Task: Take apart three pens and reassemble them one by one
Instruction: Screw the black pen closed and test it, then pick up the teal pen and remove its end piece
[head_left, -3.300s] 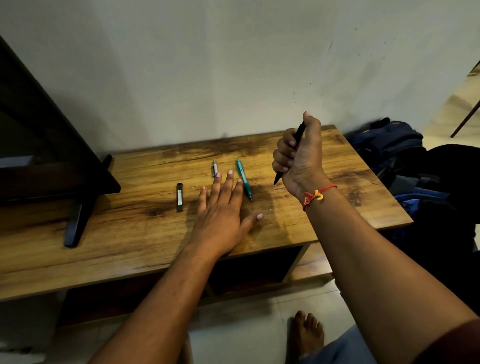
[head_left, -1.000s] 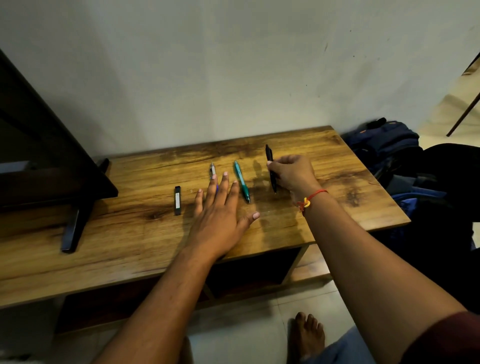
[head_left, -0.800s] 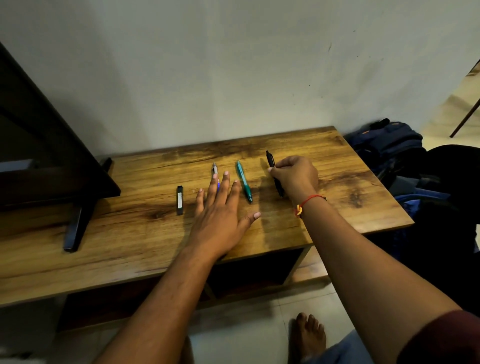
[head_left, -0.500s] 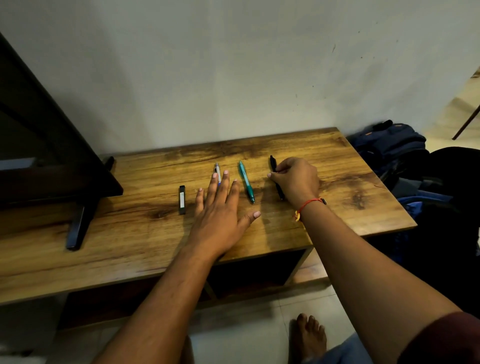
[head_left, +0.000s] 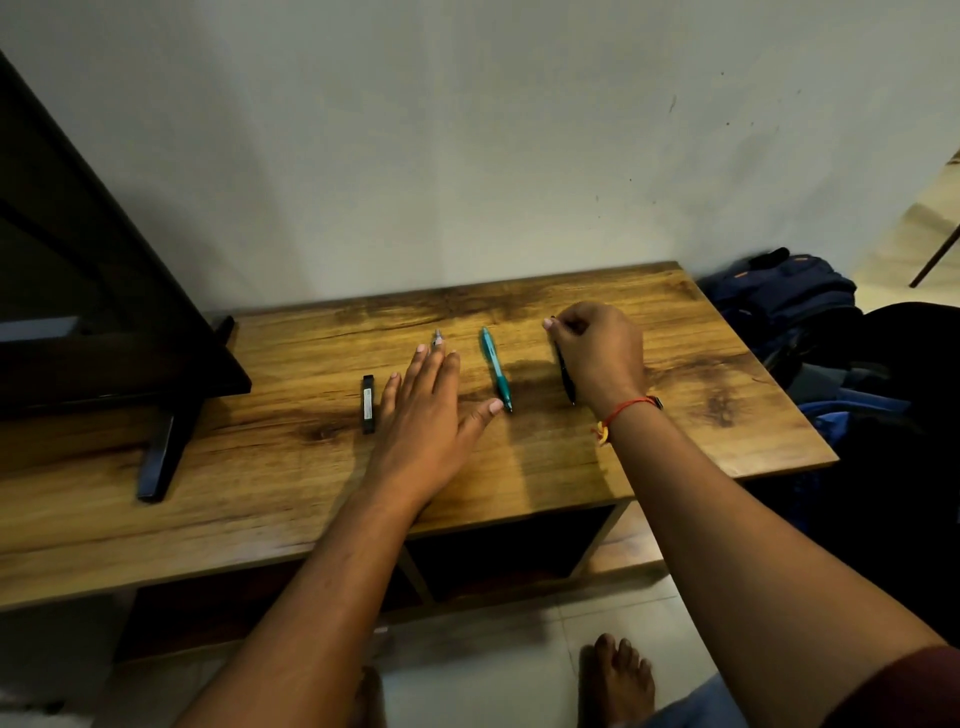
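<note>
Three pens lie side by side on the wooden table (head_left: 675, 441). My left hand (head_left: 426, 415) lies flat, fingers straight, over a silver-tipped pen (head_left: 438, 339) of which only the far end shows. A teal pen (head_left: 496, 370) rests free between my hands, my left thumb tip close to its near end. My right hand (head_left: 602, 353) curls over the black pen (head_left: 567, 382), which lies on the table, with thumb and forefinger pinching its far end. A red and yellow thread circles that wrist.
A small black bar with a white label (head_left: 368, 404) lies left of my left hand. A dark screen on a stand (head_left: 156, 457) fills the table's left side. Bags (head_left: 789, 296) sit on the floor to the right. My bare feet (head_left: 615, 675) are below the table's front edge.
My right hand brought the black pen down from the air and laid it on the table right of the teal pen, keeping its fingers on it. The left hand stayed flat.
</note>
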